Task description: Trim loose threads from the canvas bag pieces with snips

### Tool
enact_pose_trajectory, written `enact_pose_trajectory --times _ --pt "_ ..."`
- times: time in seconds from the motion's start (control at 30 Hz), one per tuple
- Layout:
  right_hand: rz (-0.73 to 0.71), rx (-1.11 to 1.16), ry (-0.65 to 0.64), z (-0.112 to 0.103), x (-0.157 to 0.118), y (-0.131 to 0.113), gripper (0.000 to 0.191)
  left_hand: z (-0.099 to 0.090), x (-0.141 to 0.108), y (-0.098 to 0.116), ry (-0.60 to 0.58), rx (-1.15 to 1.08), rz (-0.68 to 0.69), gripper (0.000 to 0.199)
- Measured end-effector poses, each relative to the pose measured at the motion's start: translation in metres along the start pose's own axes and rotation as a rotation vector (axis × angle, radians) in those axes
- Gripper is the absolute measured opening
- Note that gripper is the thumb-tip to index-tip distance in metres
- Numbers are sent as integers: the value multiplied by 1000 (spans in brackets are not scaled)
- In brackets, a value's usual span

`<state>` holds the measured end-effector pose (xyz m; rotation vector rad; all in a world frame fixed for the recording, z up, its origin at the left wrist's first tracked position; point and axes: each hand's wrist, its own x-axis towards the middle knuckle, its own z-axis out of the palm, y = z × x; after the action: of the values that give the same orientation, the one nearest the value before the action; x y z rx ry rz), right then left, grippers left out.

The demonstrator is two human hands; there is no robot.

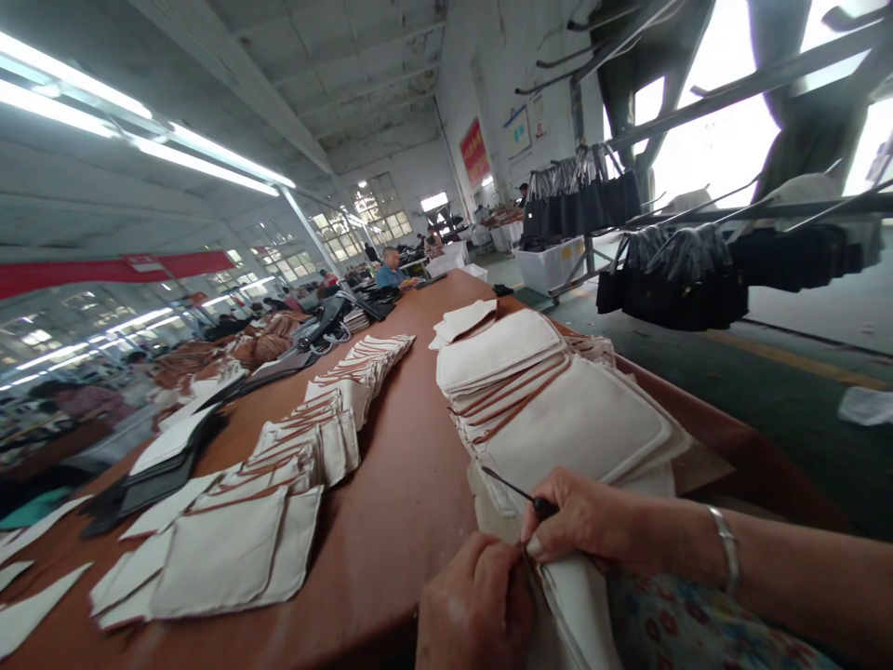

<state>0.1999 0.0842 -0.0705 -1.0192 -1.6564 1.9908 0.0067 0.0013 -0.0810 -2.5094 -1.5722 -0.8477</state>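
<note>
My right hand is closed around a thin dark awl-like tool; its slim shaft points up and left from a black rounded part. The tool's exact kind is hard to make out. My left hand pinches the brown-trimmed edge of a cream fabric panel in front of my lap. Both hands meet at that edge, thumbs close together, and the fingers partly cover it. Just beyond them lies a stack of cream panels with brown edging on the brown table.
Left on the table runs a fanned row of cream panels, with black and white pieces beyond. A person sits at the far end. Black handbags hang from a rack on the right, near a white bin.
</note>
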Motion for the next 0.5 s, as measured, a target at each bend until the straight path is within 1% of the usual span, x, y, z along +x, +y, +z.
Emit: enact_pose_trajectory --times 0.07,0.13,0.27,0.37,0.43,0.5 --pt "0 -29 4 2 -1 -2 19 2 1 0 -14 -34 -61 23" --pt "2 -56 -5 4 -2 -3 19 -1 4 2 -53 -42 -91 24" --pt "-34 -88 -22 8 2 1 18 -11 10 6 -135 41 -71 24" --pt "-141 -132 -42 11 6 8 11 -11 10 6 -192 67 -71 23" --pt "-232 -196 -95 11 8 13 5 -6 8 5 -228 54 -76 21" --pt "-276 -250 -120 12 9 16 4 -1 7 4 -247 19 -97 21"
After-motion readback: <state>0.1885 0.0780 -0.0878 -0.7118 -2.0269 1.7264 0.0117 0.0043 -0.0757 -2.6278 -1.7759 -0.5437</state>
